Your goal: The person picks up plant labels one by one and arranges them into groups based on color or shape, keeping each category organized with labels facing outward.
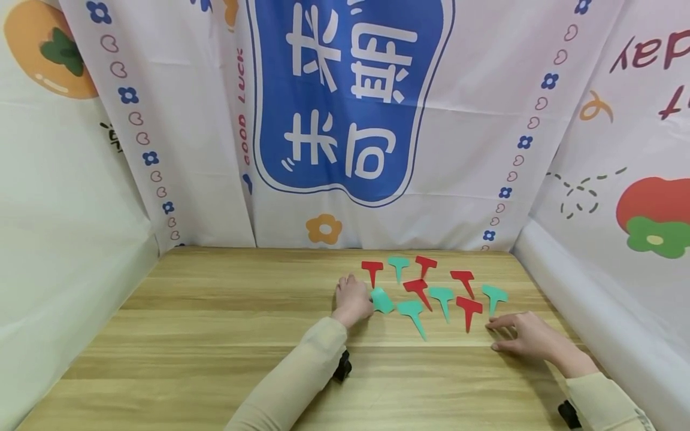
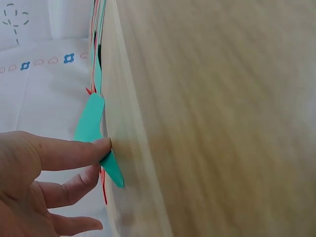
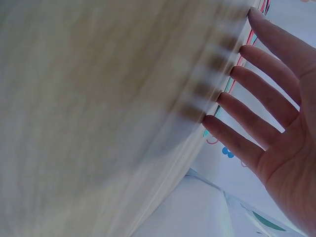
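Fingers (image 2: pixel 74 150) of the left hand (image 1: pixel 353 299) are extended, and one fingertip presses on a green T-shaped tag (image 1: pixel 382 300), whose near edge lifts clear of the wooden table (image 1: pixel 215 335) in the left wrist view. No pinch is evident. The right hand (image 1: pixel 525 335) lies spread, its fingers (image 3: pixel 261 89) straight, tips touching the tabletop just beside a red tag (image 1: pixel 468 308) and holding nothing. The remaining red and green tags lie flat in a loose cluster between the two hands, near the table's far edge. Judged from their thinness, the tags are light, flat plastic, somewhat flexible and likely to slide on smooth wood. A sound hold would be on the wide head, raised at one edge and pinched between thumb and forefinger, not on the narrow pointed stem.
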Demonstrator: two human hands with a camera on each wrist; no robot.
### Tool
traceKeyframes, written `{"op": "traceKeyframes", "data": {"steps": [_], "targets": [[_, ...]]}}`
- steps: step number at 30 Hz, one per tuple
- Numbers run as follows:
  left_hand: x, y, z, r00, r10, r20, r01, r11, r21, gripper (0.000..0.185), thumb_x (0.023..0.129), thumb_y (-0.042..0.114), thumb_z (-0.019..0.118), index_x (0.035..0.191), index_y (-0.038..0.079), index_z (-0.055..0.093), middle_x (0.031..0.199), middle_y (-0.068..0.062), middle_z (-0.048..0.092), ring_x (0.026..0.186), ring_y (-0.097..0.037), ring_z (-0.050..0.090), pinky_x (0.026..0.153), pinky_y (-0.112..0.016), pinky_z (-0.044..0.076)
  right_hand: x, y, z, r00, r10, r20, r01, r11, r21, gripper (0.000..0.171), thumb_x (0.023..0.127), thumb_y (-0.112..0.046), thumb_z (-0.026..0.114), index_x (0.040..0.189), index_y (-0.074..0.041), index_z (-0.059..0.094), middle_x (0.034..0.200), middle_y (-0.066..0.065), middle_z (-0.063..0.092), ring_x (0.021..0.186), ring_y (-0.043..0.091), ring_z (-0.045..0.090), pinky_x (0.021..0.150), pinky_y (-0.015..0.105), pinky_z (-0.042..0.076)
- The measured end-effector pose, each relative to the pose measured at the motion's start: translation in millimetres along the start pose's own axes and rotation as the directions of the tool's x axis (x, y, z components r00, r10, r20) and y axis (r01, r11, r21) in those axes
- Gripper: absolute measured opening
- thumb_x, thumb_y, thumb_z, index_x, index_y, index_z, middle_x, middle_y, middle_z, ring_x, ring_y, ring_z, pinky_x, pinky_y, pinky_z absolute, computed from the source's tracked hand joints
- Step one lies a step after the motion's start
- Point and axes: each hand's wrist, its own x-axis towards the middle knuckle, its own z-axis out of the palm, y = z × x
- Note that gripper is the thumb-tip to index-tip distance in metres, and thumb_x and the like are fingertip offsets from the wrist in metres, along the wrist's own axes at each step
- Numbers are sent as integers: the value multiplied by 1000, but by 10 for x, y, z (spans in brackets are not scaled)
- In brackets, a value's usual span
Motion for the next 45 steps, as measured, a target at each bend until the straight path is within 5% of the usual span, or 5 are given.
{"op": "traceKeyframes", "data": {"steps": [9,21,35,45], "targets": [[17,-102,-4,1000,4,10,-3,991,-131,34,68,10,78,49,8,49,109,-14,55,114,-37,40,105,-49,35,28,-35,-28,1000,-8,-3,8,1000,-3,41,75,-41,77,107,-16,73,110,3,71,104,32,65,87,50,52],[26,-209,16,999,52,8,-48,971,-233,33,71,11,81,48,8,57,142,-19,45,135,-41,31,112,-52,27,16,-36,-19,1000,16,15,-17,1000,26,41,75,-40,77,108,-16,73,111,4,71,105,33,64,88,51,51],[-38,-366,-60,986,164,10,-155,949,-273,39,78,3,69,43,7,52,139,-22,49,138,-35,34,114,-49,27,8,-50,-27,1000,20,18,-20,1000,15,40,75,-42,77,106,-17,73,109,3,72,104,31,65,87,50,52],[-73,-555,-135,988,129,-88,-151,938,-312,23,74,0,66,54,9,61,143,-23,44,134,-43,36,112,-55,27,-2,-46,-28,1000,14,5,-14,1000,-1,40,75,-43,77,106,-18,73,109,2,72,104,30,66,86,49,52]]}}
